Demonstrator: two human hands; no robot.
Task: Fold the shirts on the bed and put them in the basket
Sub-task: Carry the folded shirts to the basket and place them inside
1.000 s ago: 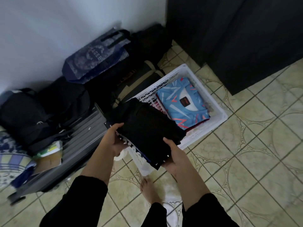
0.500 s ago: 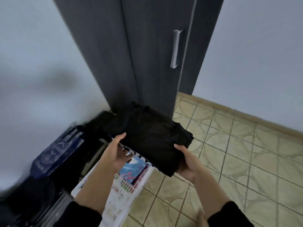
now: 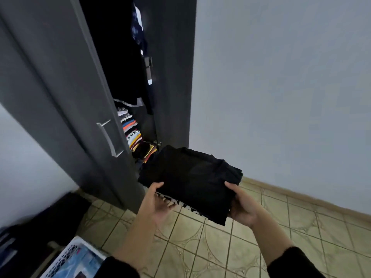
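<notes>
Left hand (image 3: 158, 203): its grip is on the near left edge of the stack of folded shirts (image 3: 192, 181), thumb lying on top of the black cloth, fingers curled underneath
Right hand (image 3: 244, 207): its grip is on the near right corner of the same stack, thumb on top, fingers tucked under and hidden by the cloth
Stack of folded shirts: held flat between the two grips, up off the floor; the top one is plain black, and a layer with white lettering shows along the lower edge just beside the left grip
Basket (image 3: 66, 261): white, with a lattice wall, on the floor well below and to the left of the left grip; only a corner is in view, with a blue patterned shirt (image 3: 80, 263) lying inside
Wardrobe (image 3: 172, 77): dark grey, straight beyond the grips, standing open
Wardrobe door (image 3: 60, 101): to the left of the opening, with a pale bar handle (image 3: 109, 138)
Inside the wardrobe: a pile of folded clothes (image 3: 133, 135) in many colours just beyond the held stack, dark hanging clothes (image 3: 128, 57) above it
Floor (image 3: 261, 247): beige patterned tiles under both grips
Wall (image 3: 281, 87): pale, beyond and to the right of the right grip
Sleeves: black, covering both arms near the bottom edge; the forearms are bare
</notes>
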